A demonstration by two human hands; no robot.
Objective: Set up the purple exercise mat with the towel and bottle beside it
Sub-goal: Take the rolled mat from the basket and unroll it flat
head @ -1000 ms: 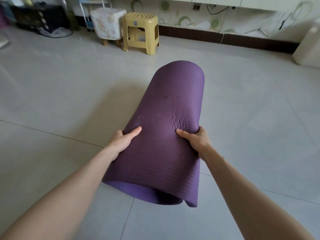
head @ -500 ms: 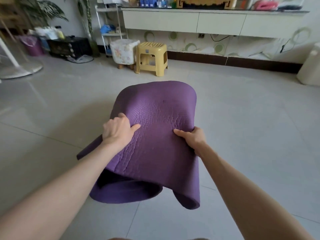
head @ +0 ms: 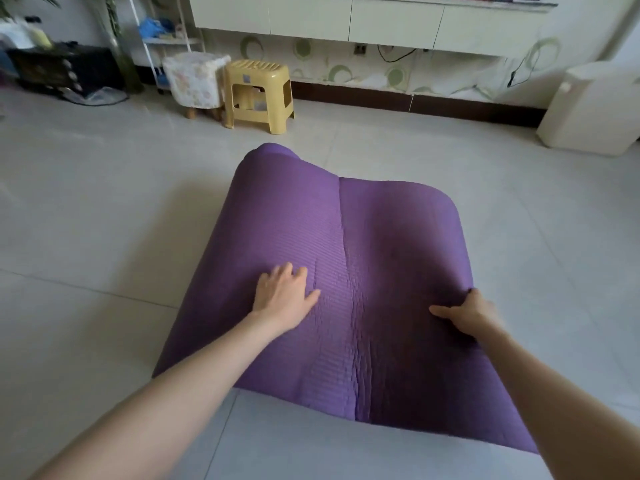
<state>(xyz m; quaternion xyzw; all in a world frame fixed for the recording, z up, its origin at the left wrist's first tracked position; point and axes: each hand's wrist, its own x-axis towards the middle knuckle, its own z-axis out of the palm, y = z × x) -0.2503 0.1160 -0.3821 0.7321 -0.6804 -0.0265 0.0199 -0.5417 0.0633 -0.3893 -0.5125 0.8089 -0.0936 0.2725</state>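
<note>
A: Hand status?
B: Left hand (head: 282,294) — fingers spread, palm flat on the purple mat (head: 381,237). Right hand (head: 465,311) pinches the mat's right edge.
A: Mat location?
B: On the tiled floor (head: 86,220), curled — yellow stool (head: 258,93) beyond.

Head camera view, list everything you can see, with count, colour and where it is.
mat: one, purple, partly unrolled on the floor, centre
plastic stool: one, yellow, far side by the wall
covered stool: one, floral white, left of the yellow one
cabinet: one, pale, wall-mounted, top
bin: one, white, far right
shelf rack: one, white, far left
left hand: flat on the mat
right hand: gripping the mat's right edge
</note>
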